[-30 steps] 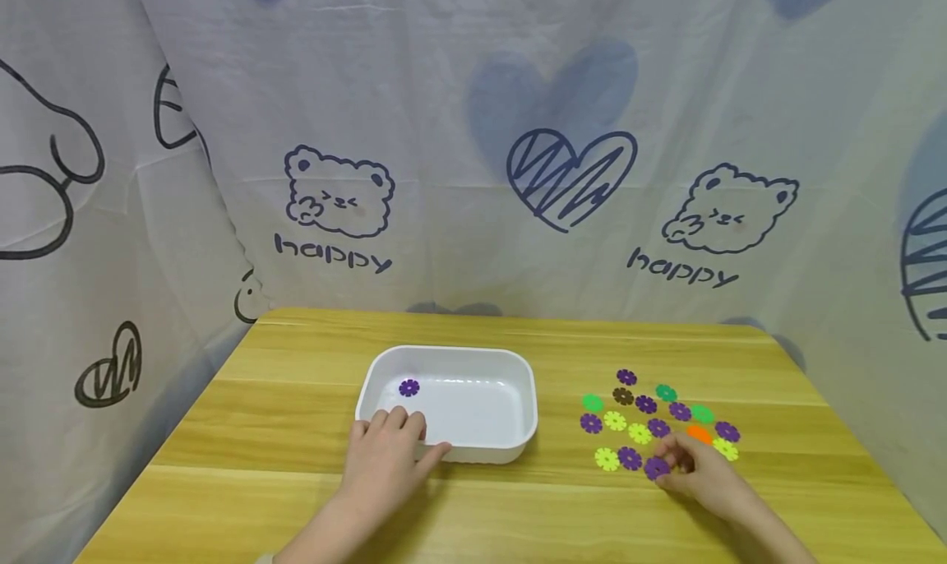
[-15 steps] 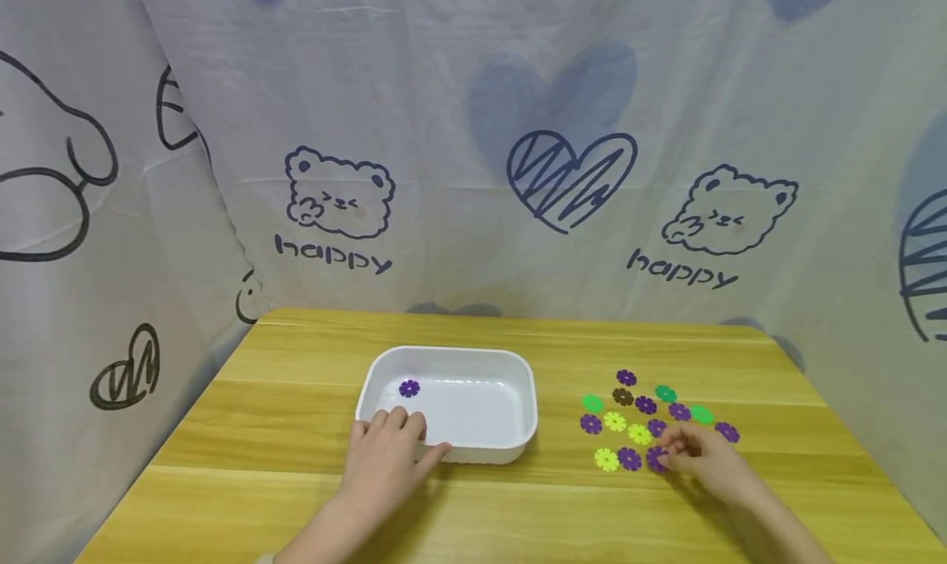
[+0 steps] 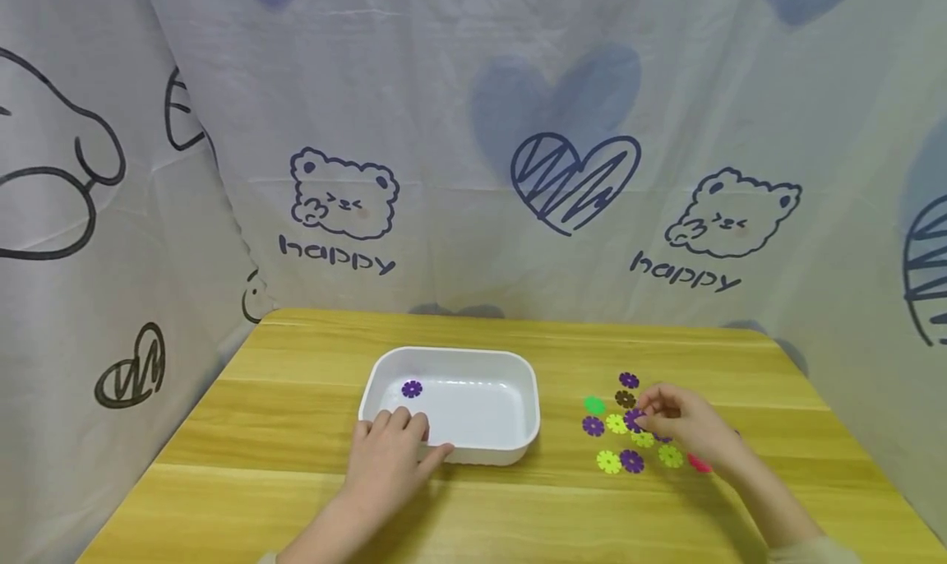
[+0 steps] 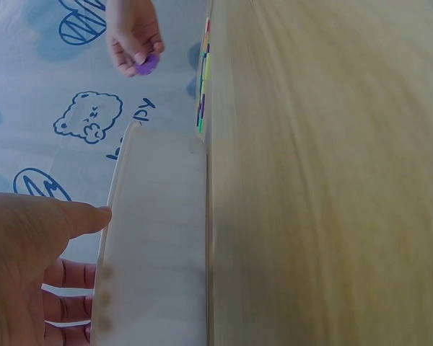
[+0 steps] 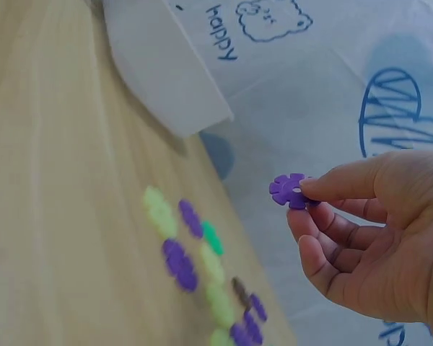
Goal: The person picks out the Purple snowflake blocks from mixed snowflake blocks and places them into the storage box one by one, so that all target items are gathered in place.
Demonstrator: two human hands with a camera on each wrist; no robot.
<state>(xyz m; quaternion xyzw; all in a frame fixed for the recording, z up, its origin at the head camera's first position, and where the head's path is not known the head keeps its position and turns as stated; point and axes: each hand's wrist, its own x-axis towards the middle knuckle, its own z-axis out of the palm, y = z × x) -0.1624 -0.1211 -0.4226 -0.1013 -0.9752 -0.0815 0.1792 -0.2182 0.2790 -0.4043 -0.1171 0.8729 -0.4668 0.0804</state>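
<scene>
My right hand (image 3: 690, 424) pinches a purple snowflake disc (image 5: 289, 189) between thumb and fingertips, held up above the other discs. In the right wrist view, blurred discs lie on the table below it, among them a green disc (image 5: 212, 238) and a yellow one (image 5: 159, 211). My left hand (image 3: 390, 453) grips the near rim of a white plastic box (image 3: 484, 455), fingers over the edge and thumb on the outer side, as the left wrist view shows. Inside the box, toward its left end, lies one purple disc (image 3: 412, 389).
Scattered on the wooden table (image 3: 296, 432) right of the box are several discs, including a brown disc (image 3: 625, 399) and a pink one (image 3: 699, 463) partly under the right arm. A patterned white cloth (image 3: 451, 235) hangs behind the table.
My right hand has lifted the purple disc off the table and carried it up and leftward. A yellow disc and a pink one now show where the hand was. The left hand stays on the box.
</scene>
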